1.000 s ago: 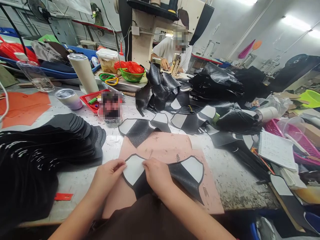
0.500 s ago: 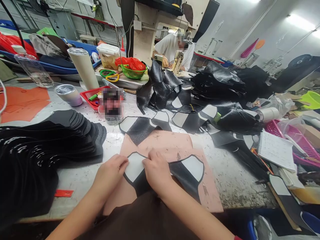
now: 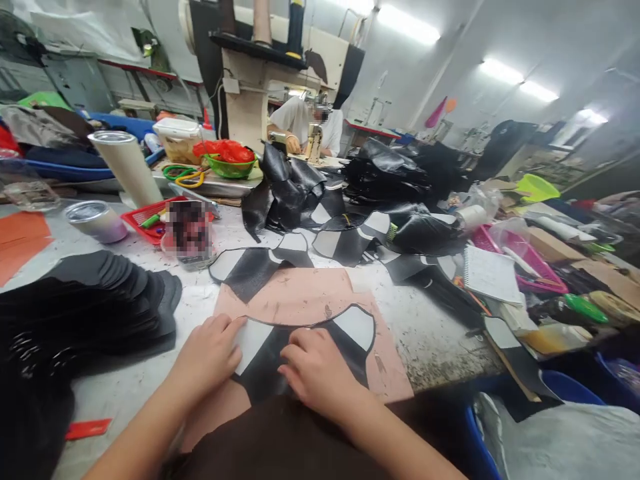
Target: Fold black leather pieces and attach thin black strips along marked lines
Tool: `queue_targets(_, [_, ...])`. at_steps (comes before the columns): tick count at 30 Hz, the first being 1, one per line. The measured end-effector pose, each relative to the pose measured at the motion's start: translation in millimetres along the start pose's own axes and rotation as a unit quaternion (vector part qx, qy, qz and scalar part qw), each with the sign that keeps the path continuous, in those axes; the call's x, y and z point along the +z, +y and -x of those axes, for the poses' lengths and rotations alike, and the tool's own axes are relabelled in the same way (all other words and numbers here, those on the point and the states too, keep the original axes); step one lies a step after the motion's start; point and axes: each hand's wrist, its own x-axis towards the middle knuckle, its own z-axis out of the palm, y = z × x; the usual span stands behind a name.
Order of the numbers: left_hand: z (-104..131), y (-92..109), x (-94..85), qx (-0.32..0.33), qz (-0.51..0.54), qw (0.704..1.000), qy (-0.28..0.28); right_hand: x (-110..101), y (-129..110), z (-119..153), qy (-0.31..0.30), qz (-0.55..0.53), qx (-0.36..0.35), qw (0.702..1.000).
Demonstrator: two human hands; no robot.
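Observation:
A black leather piece with white ends and a dark edge lies on a pinkish sheet in front of me. My left hand rests over its left white end, covering part of it. The index finger reaches along the upper edge, apart from the thumb. Over the black middle, my right hand has loosely bent fingers, the thumb away from them; no grip shows. The right white end is uncovered. Just beyond the sheet's upper left lies a similar black-and-white piece.
Stacked black pieces stand at left, near a red strip. Tumblers and a red basket are behind. More black leather is heaped at the back. A notebook lies right. A person sits at a sewing machine.
My view has turned right. The right hand has left the left white end for the black middle, its fingers loosened. My left hand has gone from a pinch at the edge to lying over that end.

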Motion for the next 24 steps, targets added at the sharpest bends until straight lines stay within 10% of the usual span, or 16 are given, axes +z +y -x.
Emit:
queue_targets(4, [6, 3, 11.4, 0.029, 0.013, 0.998, 0.054, -9, 26, 39, 0.007, 0.028, 0.155, 0.987])
queue_targets(13, [-17, 82, 40.9, 0.221, 0.046, 0.946, 0.234, -16, 51, 59, 0.057, 0.123, 0.182, 0.974])
queue_targets(24, [-95, 220, 14.3, 0.335, 0.131, 0.927, 0.108, -55, 146, 124, 0.197, 0.178, 0.336, 0.904])
